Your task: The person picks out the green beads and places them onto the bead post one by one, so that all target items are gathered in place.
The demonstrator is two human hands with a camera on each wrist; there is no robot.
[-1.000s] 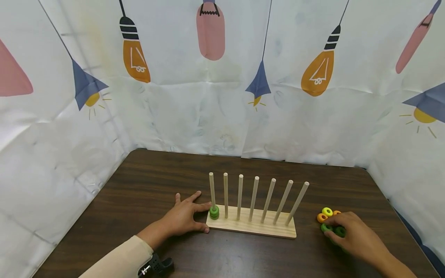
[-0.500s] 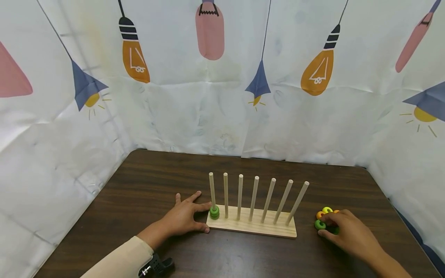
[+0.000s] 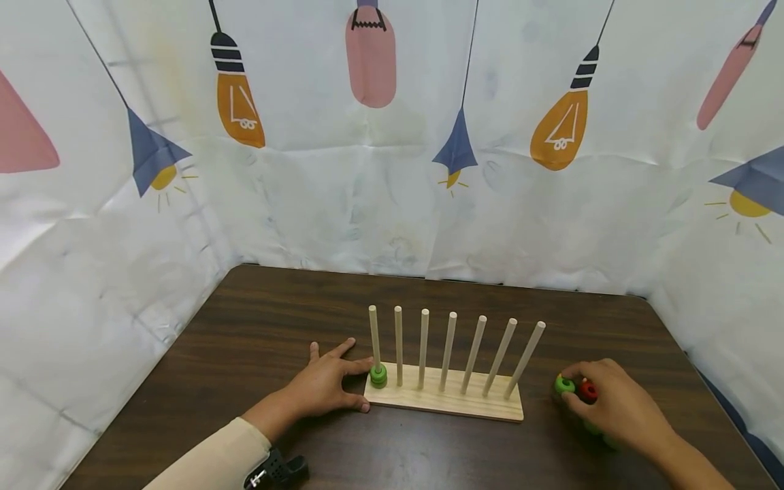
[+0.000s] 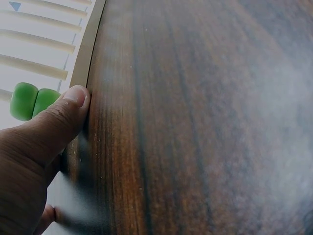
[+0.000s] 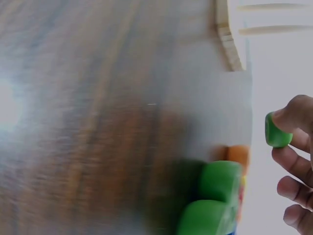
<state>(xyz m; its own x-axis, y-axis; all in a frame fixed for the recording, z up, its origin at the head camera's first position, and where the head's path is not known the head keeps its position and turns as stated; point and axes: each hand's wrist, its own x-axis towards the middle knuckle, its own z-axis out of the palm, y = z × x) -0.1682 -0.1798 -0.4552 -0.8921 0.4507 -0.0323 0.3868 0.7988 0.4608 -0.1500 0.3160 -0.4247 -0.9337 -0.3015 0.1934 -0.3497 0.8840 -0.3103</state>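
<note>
A wooden peg board (image 3: 447, 403) with several upright pegs stands on the table. Two green rings (image 3: 378, 376) are stacked on its leftmost peg, and the other pegs are bare. My left hand (image 3: 324, 384) rests at the board's left end, fingers spread, with the thumb against the front edge in the left wrist view. Right of the board, my right hand (image 3: 615, 401) pinches a green ring (image 5: 278, 133) between thumb and fingers, raised off the table. Below that hand lie more green rings (image 5: 217, 181), an orange ring (image 5: 238, 155) and a red ring (image 3: 588, 390), partly hidden by it.
The dark wood-grain table (image 3: 294, 292) ends at a white printed cloth (image 3: 343, 204) hung behind and at both sides. A black watch (image 3: 275, 468) is on the left wrist.
My right hand has picked up a green ring from the pile and lifted it slightly; a red ring now shows beside it. The left hand and the board stay put.
</note>
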